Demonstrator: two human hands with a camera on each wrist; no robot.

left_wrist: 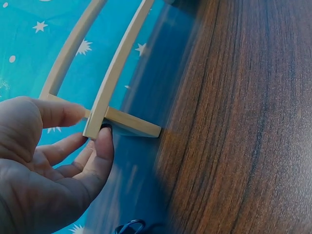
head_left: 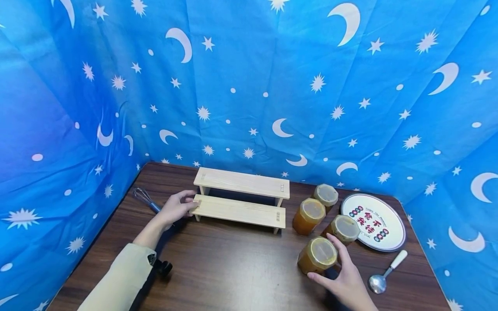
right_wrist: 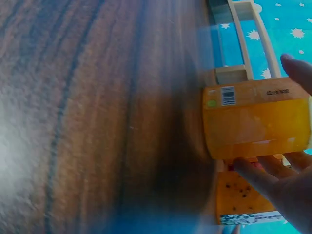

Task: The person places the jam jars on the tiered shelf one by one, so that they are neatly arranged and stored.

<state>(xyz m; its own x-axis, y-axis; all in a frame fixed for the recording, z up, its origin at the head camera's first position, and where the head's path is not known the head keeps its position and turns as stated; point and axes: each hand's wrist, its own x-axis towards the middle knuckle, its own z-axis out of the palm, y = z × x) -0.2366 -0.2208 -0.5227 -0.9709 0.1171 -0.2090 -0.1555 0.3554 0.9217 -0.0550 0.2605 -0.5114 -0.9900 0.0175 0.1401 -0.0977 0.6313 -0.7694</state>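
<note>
A two-step light wooden stand (head_left: 238,211) is on the table. My left hand (head_left: 177,209) pinches the left end of its lower board (left_wrist: 103,109), thumb above and fingers beneath. At the front right, my right hand (head_left: 346,278) reaches around the nearest amber jar (head_left: 317,255), fingers spread along the far right side. In the right wrist view the jar (right_wrist: 256,126) shows a barcode label, and the thumb's tip points away from its side. Behind it stand a second jar (head_left: 342,229), a third jar (head_left: 308,216) and another jar (head_left: 326,194).
A white plate (head_left: 355,203) with red lettering lies right of the jars. In front of it is a metal spoon (head_left: 378,283) with a white handle. A whisk (head_left: 145,196) lies beyond my left hand. Blue cloth (head_left: 249,95) with moons and stars rises behind the table (head_left: 229,263).
</note>
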